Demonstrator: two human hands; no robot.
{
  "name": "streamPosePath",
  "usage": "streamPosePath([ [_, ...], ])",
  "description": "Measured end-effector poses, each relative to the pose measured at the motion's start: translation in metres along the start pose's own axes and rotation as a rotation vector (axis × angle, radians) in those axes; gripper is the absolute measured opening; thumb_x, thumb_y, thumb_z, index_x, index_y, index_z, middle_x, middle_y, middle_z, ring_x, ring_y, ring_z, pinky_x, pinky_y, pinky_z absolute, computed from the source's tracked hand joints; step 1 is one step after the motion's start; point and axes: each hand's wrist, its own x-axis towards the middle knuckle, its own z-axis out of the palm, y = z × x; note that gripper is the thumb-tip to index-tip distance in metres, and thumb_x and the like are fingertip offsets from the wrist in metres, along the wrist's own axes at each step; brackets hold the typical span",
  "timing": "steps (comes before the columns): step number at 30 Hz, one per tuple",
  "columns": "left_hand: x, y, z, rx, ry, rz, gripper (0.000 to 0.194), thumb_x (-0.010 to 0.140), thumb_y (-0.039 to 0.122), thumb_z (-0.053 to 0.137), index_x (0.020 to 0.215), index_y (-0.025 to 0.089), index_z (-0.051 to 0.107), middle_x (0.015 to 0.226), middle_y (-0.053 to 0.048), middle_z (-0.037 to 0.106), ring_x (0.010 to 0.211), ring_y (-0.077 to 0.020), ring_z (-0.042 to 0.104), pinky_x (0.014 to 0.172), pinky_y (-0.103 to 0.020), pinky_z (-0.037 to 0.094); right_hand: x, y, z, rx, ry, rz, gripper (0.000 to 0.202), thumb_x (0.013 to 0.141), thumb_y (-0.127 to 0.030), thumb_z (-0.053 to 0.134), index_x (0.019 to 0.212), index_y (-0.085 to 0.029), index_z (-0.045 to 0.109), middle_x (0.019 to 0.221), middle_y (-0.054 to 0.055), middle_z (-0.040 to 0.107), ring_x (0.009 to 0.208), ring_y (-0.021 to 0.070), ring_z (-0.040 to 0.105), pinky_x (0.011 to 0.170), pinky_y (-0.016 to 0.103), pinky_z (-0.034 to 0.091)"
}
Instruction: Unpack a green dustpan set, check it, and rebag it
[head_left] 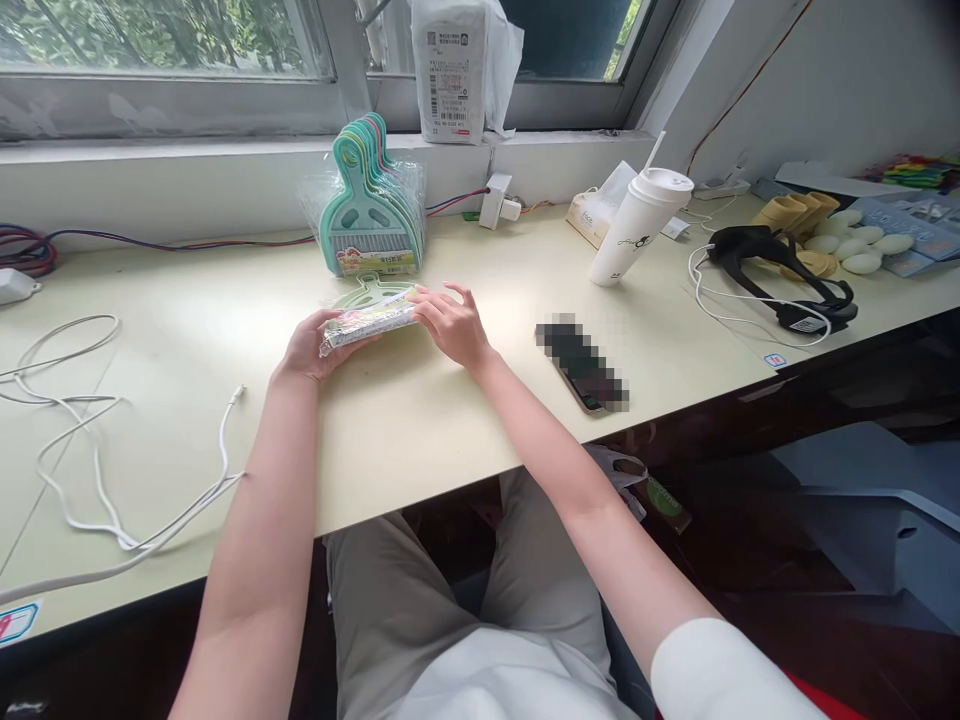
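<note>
Between my hands, a light green mini dustpan-and-brush set (371,312) in clear plastic wrap is tilted above the table, its handle pointing toward the window. My left hand (313,345) grips its left end, with the thumb on top and the fingers underneath. At the right end, my right hand (454,325) has its fingers closed on the wrapped edge; its thumb is mostly hidden. Just beyond, a row of similar wrapped dustpan sets (371,215), mostly teal, stands upright against the wall under the window.
White cables (97,430) lie at the left. To the right are a phone (581,365), a white cup with a straw (637,230), a tissue box (596,210) and a black headset (780,275) with a cable. A white package (454,75) stands on the windowsill.
</note>
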Motion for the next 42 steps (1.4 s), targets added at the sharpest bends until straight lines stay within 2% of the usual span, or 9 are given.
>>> streamPosePath([
  [5,-0.001,-0.001,0.003,-0.034,-0.026,-0.025,0.037,0.084,0.020,0.056,0.118,0.008,0.063,0.108,-0.018,0.070,0.107,-0.0341,0.070,0.074,-0.034,0.066,0.000,0.005,0.007,-0.042,-0.060,0.065,0.040,0.105,-0.022,0.027,0.109,-0.021,0.067,0.100,0.004,0.077,0.100,0.0198,0.071,0.110,0.039,0.041],
  [11,-0.005,-0.001,0.004,0.016,-0.039,-0.073,0.037,0.078,0.010,0.059,0.114,0.006,0.064,0.109,-0.020,0.070,0.103,-0.0342,0.071,0.064,-0.025,0.065,0.002,0.007,0.007,-0.034,-0.045,0.283,0.033,0.105,-0.038,0.040,0.105,-0.022,0.069,0.084,0.002,0.077,0.077,0.0193,0.072,0.074,0.026,0.048],
  [15,-0.002,-0.001,0.001,0.027,-0.006,-0.106,0.038,0.076,0.004,0.057,0.113,0.004,0.062,0.107,-0.021,0.070,0.097,-0.0336,0.073,0.059,-0.022,0.064,0.004,0.008,0.003,0.128,-0.023,0.307,0.034,0.102,-0.047,0.045,0.108,-0.024,0.070,0.093,0.001,0.080,0.086,0.0186,0.074,0.080,0.027,0.051],
  [18,0.000,0.000,0.000,0.002,0.031,-0.126,0.039,0.079,0.007,0.055,0.117,0.003,0.060,0.103,-0.022,0.070,0.091,-0.0310,0.075,0.054,-0.020,0.061,0.006,0.010,0.000,0.200,-0.025,0.220,0.040,0.090,-0.055,0.061,0.116,-0.026,0.070,0.109,0.003,0.078,0.106,0.0213,0.072,0.102,0.036,0.048],
  [22,0.001,0.001,-0.003,-0.013,0.045,-0.116,0.044,0.081,0.008,0.051,0.124,0.006,0.059,0.098,-0.017,0.072,0.081,-0.0268,0.075,0.047,-0.020,0.059,0.008,0.017,0.000,0.297,0.008,0.159,0.042,0.085,-0.050,0.070,0.121,-0.029,0.069,0.118,0.002,0.076,0.118,0.0204,0.068,0.109,0.039,0.045],
  [27,0.003,-0.002,-0.008,0.043,0.086,-0.100,0.033,0.081,0.004,0.050,0.111,0.005,0.063,0.092,-0.014,0.071,0.068,-0.0201,0.073,0.049,-0.019,0.058,0.009,0.021,0.006,0.399,0.024,0.277,0.024,0.096,-0.039,0.059,0.090,-0.023,0.076,0.105,0.002,0.078,0.105,0.0181,0.070,0.097,0.033,0.052],
  [32,0.001,-0.007,-0.008,0.156,-0.005,-0.074,0.025,0.080,0.001,0.059,0.102,0.008,0.068,0.095,-0.012,0.070,0.061,-0.0151,0.069,0.053,-0.018,0.059,0.010,0.019,0.010,0.315,0.107,0.391,0.016,0.092,-0.029,0.062,0.085,-0.019,0.073,0.132,0.008,0.065,0.127,0.0225,0.056,0.110,0.041,0.045],
  [39,-0.006,-0.010,0.001,0.311,-0.125,-0.118,0.017,0.078,0.003,0.065,0.093,0.010,0.069,0.080,-0.010,0.069,0.061,-0.0193,0.071,0.057,-0.024,0.062,0.006,0.027,0.020,0.510,0.052,0.682,0.008,0.084,-0.021,0.066,0.091,-0.017,0.069,0.135,0.013,0.059,0.134,0.0244,0.052,0.112,0.042,0.044],
  [42,-0.012,-0.008,0.005,0.390,-0.225,-0.125,0.027,0.079,0.009,0.066,0.106,0.009,0.070,0.085,-0.012,0.071,0.062,-0.0192,0.071,0.056,-0.023,0.061,0.005,0.030,0.015,0.640,0.022,0.831,0.032,0.079,-0.018,0.070,0.111,-0.018,0.065,0.132,0.012,0.062,0.128,0.0251,0.057,0.108,0.042,0.048],
])
